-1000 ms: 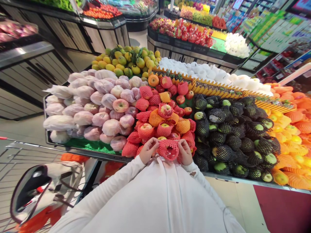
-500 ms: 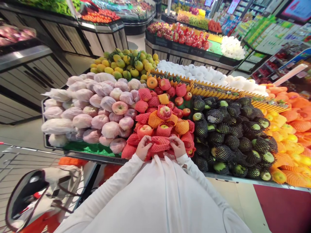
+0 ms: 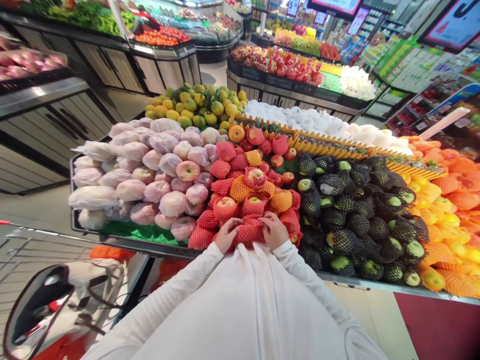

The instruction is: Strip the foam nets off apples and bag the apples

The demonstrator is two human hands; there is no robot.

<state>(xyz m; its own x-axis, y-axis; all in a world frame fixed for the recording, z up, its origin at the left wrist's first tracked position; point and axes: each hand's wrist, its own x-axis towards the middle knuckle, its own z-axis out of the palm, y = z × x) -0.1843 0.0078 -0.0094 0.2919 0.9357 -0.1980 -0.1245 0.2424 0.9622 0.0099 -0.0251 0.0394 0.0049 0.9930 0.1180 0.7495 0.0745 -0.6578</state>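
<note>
Between my two hands, at the front edge of the display, is a red foam fruit net [image 3: 250, 228]. My left hand [image 3: 227, 234] pinches its left end, and my right hand [image 3: 275, 230] grips its right end with bent fingers. Whether a fruit sits inside the net cannot be made out. Just behind, red apples [image 3: 226, 207] rest in red and orange foam nets [image 3: 281, 199], stacked in a pile. One apple [image 3: 254, 177] on top shows its bare upper side.
Left of the pile lie plastic-wrapped apples [image 3: 174, 204]; right of it, green fruits in black nets [image 3: 358, 222]. Yellow-green citrus [image 3: 198, 102] and white-wrapped fruits [image 3: 292, 115] are behind. A cart with a bag [image 3: 80, 285] stands at lower left. A metal rim [image 3: 375, 285] edges the display.
The view has tilted up slightly, so the display sits a little lower. Both hands remain at the red net, with the right hand's fingers shifted inward over it.
</note>
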